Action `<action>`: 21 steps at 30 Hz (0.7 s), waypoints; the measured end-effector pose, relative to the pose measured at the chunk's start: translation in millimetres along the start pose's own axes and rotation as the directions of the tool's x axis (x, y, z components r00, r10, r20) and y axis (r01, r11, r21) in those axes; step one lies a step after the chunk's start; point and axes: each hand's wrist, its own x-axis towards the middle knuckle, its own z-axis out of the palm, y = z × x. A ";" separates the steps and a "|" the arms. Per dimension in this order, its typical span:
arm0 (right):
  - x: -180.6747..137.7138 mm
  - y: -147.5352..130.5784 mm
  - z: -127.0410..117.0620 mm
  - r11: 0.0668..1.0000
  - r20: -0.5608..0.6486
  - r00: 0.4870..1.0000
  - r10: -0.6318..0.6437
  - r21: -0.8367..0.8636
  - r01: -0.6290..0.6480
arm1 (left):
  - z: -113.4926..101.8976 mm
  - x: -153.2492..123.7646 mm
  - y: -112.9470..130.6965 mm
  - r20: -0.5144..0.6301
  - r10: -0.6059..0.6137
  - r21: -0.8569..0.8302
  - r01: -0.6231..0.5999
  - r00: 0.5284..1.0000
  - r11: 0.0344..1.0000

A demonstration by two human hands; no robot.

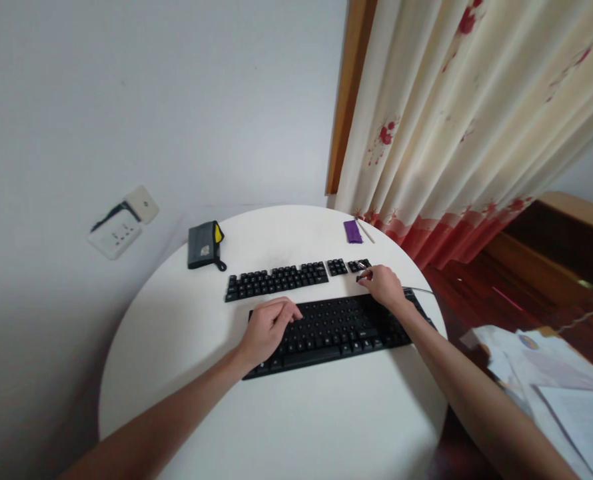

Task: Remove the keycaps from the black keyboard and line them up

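A black keyboard [326, 333] lies across the white round table, with part of its right section under my right forearm. My left hand [269, 327] rests over its left end, the fingers loosely bent and lying on the keys, holding nothing I can see. Beyond the keyboard, loose black keycaps are set out in groups: a long block [276, 281], a small block [337, 267] and a short row [356, 265]. Just in front of that short row, my right hand [382, 285] pinches a small black keycap [360, 277] between thumb and fingertips. A thin shiny piece beside these fingers is too small to identify.
At the back left of the table [176, 373] sits a dark pouch [202, 245] with a yellow patch. A purple cloth [353, 232] and a thin stick [365, 231] lie at the back right. A cable [419, 289] leaves the keyboard rightward. Papers [551, 380] are piled beyond the right edge.
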 end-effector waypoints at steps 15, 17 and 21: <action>10.2 2.8 12.5 0.996 0.011 0.998 0.062 -0.068 -0.061 | -1.3 0.8 2.2 -0.011 -0.013 0.030 0.014 1.000 0.999; 8.7 1.2 14.0 0.994 0.004 0.997 0.073 -0.077 -0.073 | -1.2 0.6 2.4 -0.010 -0.019 0.031 0.019 1.000 0.999; 9.7 -1.7 14.7 0.992 0.003 0.996 0.091 -0.090 -0.091 | -1.1 -0.3 0.5 -0.007 -0.031 0.027 0.031 0.999 0.999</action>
